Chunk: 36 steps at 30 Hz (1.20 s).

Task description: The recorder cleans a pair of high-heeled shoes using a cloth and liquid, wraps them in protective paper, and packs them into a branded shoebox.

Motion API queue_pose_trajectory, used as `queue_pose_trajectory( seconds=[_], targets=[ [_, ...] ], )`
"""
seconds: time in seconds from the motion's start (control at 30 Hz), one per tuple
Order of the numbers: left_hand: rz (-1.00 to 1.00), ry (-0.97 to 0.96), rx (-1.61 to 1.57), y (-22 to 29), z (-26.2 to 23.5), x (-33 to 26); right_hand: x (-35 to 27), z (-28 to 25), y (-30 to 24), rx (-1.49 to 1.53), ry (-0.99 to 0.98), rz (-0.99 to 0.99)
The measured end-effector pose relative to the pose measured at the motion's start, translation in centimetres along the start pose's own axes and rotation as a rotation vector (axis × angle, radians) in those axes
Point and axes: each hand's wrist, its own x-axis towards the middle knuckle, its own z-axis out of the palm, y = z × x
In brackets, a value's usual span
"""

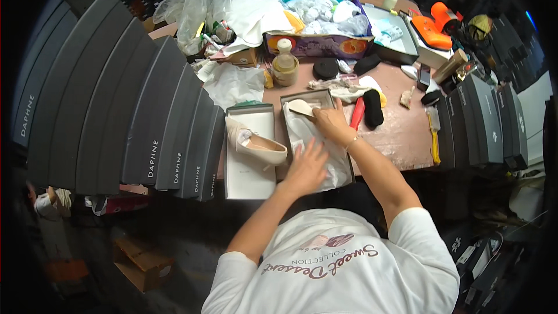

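Observation:
An open shoe box (pixel 289 99) lined with white tissue paper (pixel 334 166) lies on the table before me. A beige shoe (pixel 303 107) rests at the box's far end. My right hand (pixel 332 122) grips that shoe from the right. My left hand (pixel 307 167) presses flat on the tissue paper, fingers spread. Left of the box, a white box lid (pixel 250 177) carries a second beige high-heeled shoe (pixel 256 144) lying on its side.
Stacks of dark shoe boxes (pixel 145 122) fan out at the left and more stand at the right (pixel 482 122). The table's far part holds a jar (pixel 285 64), plastic bags, rags, a red tool (pixel 357 113), a black pad (pixel 372 107), a yellow brush (pixel 434 136).

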Motion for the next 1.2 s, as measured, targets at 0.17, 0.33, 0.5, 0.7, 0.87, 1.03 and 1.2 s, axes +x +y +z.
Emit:
queue_pose_trajectory(
  seconds=[0.17, 0.33, 0.5, 0.7, 0.87, 1.03, 1.2],
  targets=[
    [-0.073, -0.214, 0.089, 0.1, 1.9, 0.3, -0.4, -5.9, 2.1, 0.623, 0.058, 0.145],
    [-0.292, 0.596, -0.945, -3.3, 0.1, -0.5, -2.5, -11.4, 2.8, 0.999, -0.083, 0.002],
    [-0.301, -0.041, -1.492, -3.0, -8.7, -2.9, -4.9, -14.0, -4.6, 0.438, -0.146, -0.784],
    [-0.418, -0.038, -1.998, 1.7, -5.4, -5.7, -6.5, -11.4, -8.5, 0.414, 0.488, -0.428],
    [-0.526, 0.219, -2.073, 3.5, -4.2, -5.7, -9.4, -8.7, -8.9, 0.520, 0.248, -0.190],
    [-0.592, 0.350, -1.957, 5.0, -2.6, -5.9, -8.3, -7.3, -8.5, 0.654, 0.252, -0.051],
    [-0.578, 0.424, -1.838, 6.5, -2.2, -6.2, -8.2, -8.8, -9.2, 0.996, 0.077, -0.032]
  ],
)
